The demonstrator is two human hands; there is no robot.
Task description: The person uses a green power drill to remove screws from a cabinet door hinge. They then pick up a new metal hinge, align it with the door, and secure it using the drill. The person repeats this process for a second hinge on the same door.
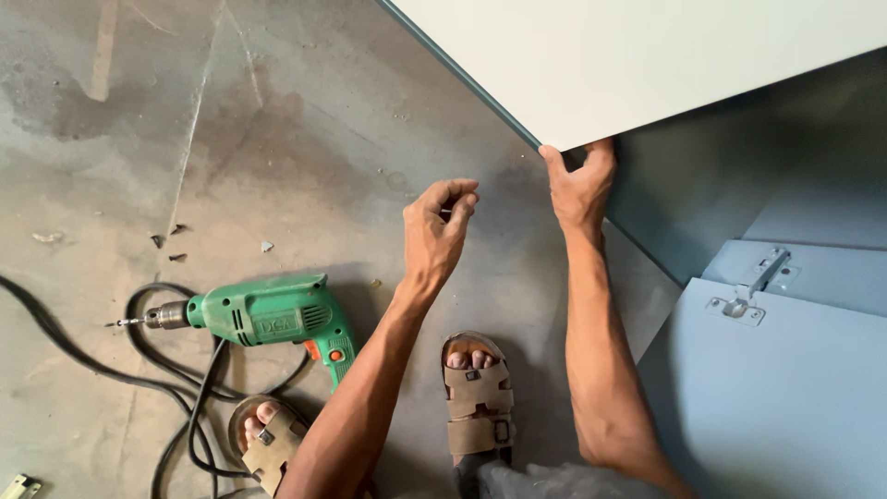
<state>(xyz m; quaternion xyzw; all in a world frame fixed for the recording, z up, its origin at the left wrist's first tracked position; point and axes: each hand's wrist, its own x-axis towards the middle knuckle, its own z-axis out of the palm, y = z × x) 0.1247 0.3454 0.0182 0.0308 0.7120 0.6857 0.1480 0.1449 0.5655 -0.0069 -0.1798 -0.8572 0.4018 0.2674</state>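
Panel (647, 55), stiff and likely heavy: our right hand (582, 189) grips its near corner; left hand (439, 231) pinches something small beside it, drill (268, 316) left.

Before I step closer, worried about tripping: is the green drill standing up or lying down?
Lying down. The green drill rests on its side on the concrete floor, bit pointing left, black cord looped beside it.

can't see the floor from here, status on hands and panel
Right hand gripping the white panel at its corner. Left hand free, fingers pinched, contents unclear. Green drill and cord on the floor by the feet.
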